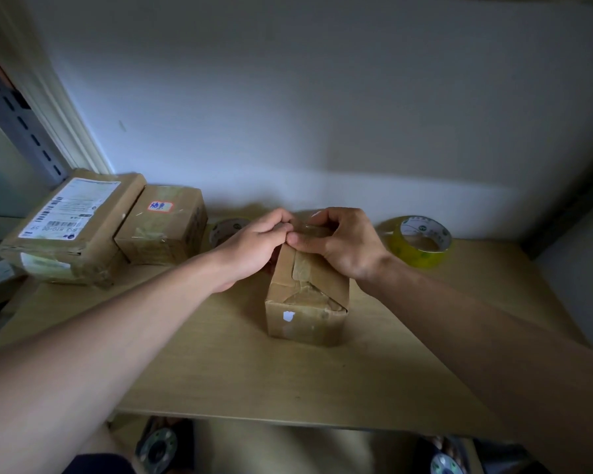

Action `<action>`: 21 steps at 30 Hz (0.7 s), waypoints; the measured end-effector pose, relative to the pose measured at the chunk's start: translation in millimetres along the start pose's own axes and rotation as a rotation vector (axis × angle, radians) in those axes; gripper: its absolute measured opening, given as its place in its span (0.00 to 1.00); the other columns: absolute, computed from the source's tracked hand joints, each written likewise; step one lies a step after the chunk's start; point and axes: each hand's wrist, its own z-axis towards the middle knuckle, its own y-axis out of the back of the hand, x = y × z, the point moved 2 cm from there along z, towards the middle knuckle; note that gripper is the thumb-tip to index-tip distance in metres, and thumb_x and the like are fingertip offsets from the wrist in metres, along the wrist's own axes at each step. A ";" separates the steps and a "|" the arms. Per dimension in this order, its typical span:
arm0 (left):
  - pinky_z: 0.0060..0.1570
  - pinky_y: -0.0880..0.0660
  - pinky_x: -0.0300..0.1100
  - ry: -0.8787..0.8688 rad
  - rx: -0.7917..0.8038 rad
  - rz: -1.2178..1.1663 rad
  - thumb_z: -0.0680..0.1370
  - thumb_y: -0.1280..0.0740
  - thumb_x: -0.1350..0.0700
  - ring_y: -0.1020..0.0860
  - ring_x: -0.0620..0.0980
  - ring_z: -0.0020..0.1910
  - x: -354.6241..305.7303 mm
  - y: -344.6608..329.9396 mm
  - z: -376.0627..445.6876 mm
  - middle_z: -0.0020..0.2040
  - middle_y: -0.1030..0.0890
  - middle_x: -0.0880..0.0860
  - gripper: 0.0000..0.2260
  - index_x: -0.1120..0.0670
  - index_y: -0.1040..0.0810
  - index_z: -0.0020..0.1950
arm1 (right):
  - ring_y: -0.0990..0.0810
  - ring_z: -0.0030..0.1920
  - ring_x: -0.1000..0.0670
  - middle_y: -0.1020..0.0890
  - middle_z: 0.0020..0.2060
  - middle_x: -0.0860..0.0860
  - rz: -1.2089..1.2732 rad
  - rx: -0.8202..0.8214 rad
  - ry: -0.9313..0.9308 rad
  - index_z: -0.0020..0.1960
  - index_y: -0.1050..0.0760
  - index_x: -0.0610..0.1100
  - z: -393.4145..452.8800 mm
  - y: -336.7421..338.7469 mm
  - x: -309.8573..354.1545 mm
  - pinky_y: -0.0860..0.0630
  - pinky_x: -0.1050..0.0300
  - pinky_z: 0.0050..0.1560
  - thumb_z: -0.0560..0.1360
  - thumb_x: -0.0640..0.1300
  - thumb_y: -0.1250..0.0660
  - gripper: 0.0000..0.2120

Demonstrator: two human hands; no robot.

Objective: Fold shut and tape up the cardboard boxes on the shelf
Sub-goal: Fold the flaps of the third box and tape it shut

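Observation:
A small brown cardboard box (307, 307) stands in the middle of the wooden shelf (220, 371), old tape across its top flaps. My left hand (254, 248) and my right hand (339, 242) meet over the box's far top edge, fingers curled. Both pinch at a clear strip of tape (310, 227) there. A yellowish tape roll (420, 241) lies on the shelf to the right of my right hand. A second tape roll (225, 229) shows partly behind my left hand.
Two taped cardboard boxes sit at the back left: a flat one with a white shipping label (69, 227) and a smaller one with a red-edged sticker (163, 224). A white wall (322, 114) closes the back. Round metal parts (156, 446) lie below the shelf's front edge.

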 end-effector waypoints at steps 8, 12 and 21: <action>0.43 0.30 0.36 -0.004 0.002 -0.032 0.86 0.39 0.50 0.26 0.39 0.38 -1.8 -2.3 -6.7 0.36 0.23 0.39 0.06 0.47 0.25 0.51 | 0.14 0.40 0.50 0.13 0.37 0.49 0.078 -0.084 -0.034 0.37 0.17 0.49 4.3 -6.1 1.7 0.15 0.50 0.48 0.77 0.45 0.24 0.10; 0.53 0.25 0.50 -0.063 0.003 0.063 0.78 0.34 0.41 0.19 0.50 0.49 3.6 1.2 -10.7 0.48 0.17 0.52 0.11 0.46 0.24 0.53 | 0.13 0.46 0.47 0.12 0.42 0.47 0.093 -0.036 -0.051 0.45 0.14 0.46 -2.1 -0.1 3.8 0.15 0.49 0.52 0.81 0.52 0.32 0.13; 0.42 0.31 0.43 -0.375 -0.133 0.095 0.80 0.37 0.50 0.28 0.43 0.37 -9.3 8.5 -25.9 0.35 0.25 0.40 0.06 0.50 0.26 0.46 | 0.15 0.57 0.45 0.13 0.53 0.51 0.182 0.216 -0.205 0.58 0.18 0.56 -20.9 7.6 1.2 0.23 0.34 0.64 0.72 0.63 0.31 0.18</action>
